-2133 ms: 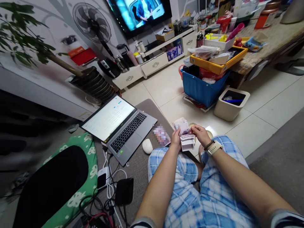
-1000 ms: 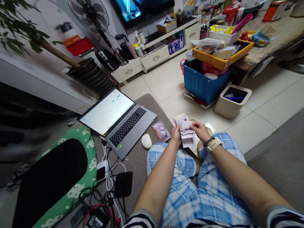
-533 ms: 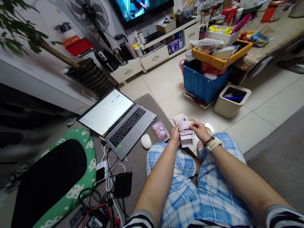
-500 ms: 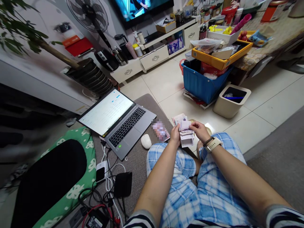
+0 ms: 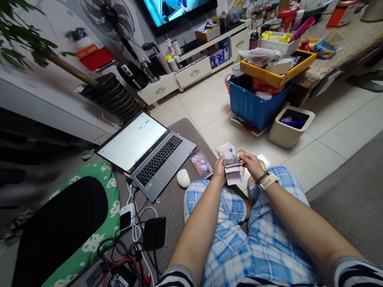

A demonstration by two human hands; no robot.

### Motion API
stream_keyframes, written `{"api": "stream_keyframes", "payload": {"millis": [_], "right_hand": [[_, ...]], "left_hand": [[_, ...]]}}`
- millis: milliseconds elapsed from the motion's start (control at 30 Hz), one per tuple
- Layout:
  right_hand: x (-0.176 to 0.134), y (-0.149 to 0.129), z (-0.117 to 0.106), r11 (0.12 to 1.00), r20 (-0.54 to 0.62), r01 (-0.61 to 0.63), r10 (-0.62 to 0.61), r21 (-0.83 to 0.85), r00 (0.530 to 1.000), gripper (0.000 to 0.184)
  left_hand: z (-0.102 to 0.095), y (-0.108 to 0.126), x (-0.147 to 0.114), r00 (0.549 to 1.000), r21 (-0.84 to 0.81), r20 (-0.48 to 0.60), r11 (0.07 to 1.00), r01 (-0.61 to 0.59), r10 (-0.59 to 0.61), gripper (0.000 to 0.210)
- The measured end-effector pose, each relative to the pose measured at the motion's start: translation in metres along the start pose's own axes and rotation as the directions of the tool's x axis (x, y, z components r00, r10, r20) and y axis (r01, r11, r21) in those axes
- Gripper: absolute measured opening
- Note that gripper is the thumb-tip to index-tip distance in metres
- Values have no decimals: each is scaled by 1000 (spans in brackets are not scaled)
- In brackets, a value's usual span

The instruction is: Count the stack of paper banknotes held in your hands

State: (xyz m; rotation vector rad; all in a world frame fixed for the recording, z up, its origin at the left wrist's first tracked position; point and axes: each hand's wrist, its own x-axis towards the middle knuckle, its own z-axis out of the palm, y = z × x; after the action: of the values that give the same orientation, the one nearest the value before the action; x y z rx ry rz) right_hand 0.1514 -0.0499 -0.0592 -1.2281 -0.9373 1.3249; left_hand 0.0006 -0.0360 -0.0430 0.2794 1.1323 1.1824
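A stack of banknotes, pale with purple and pinkish print, is held above my lap. My left hand grips the stack along its left side, thumb on top. At the right edge, my right hand pinches notes between thumb and fingers; how many is too small to tell. Several notes are folded over and hang down toward me. On the cushion to the left lie a phone with a pinkish back, partly blurred, and a white mouse.
Left of the mouse is an open laptop, with tangled cables nearer me. A blue bin carries a yellow box; a beige waste bin stands beside it on the tiles. A potted plant leans behind the laptop.
The note that my right hand was lifting has folded down toward me, uncovering the printed face of another note in the stack. Both hands keep nearly the same place.
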Motion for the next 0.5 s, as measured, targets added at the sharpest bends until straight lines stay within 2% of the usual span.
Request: {"api": "stream_keyframes", "payload": {"millis": [167,367,500], "right_hand": [[-2,-3,2,1000,6,-6,6,1,1000,56],[-1,-2,0,998,-109,-22,15,-65,994,61],[-1,-1,-1,995,-134,-40,27,-94,991,57]], "left_hand": [[1,0,-1,1000,1,-22,1000,-19,19,22],[0,0,-2,1000,12,-9,1000,-21,21,27],[-2,0,-2,1000,33,24,999,-19,18,31]]}}
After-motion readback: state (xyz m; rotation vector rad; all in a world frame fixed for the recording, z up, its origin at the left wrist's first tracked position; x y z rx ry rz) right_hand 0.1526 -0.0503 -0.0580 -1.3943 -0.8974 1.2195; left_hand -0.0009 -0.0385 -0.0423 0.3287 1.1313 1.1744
